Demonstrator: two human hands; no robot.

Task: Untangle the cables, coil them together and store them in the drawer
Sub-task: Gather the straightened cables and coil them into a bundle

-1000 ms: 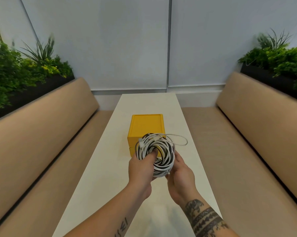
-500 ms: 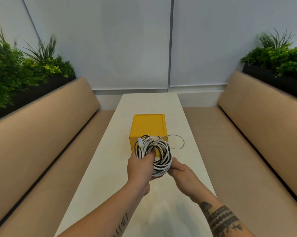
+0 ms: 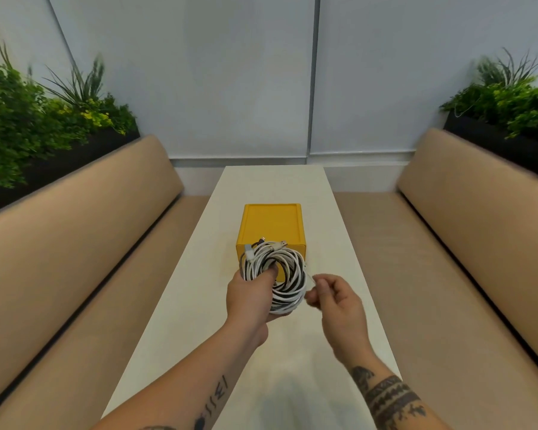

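I see one black-and-white cable coil point(image 3: 274, 276) clamped in left hand point(image 3: 250, 297); right hand point(image 3: 336, 301) pinches one loose strand; one yellow drawer box point(image 3: 272, 226) behind.

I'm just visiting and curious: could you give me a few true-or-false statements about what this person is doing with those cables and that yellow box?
1. The left hand holds a coil of cables. True.
2. The coil lies flat on the table. False: it is held up above the table.
3. The coil mixes white and black strands. True.
4. The yellow box sits on the bench. False: it stands on the table, beyond the hands.
5. The right hand pinches a thin loose cable end beside the coil. True.
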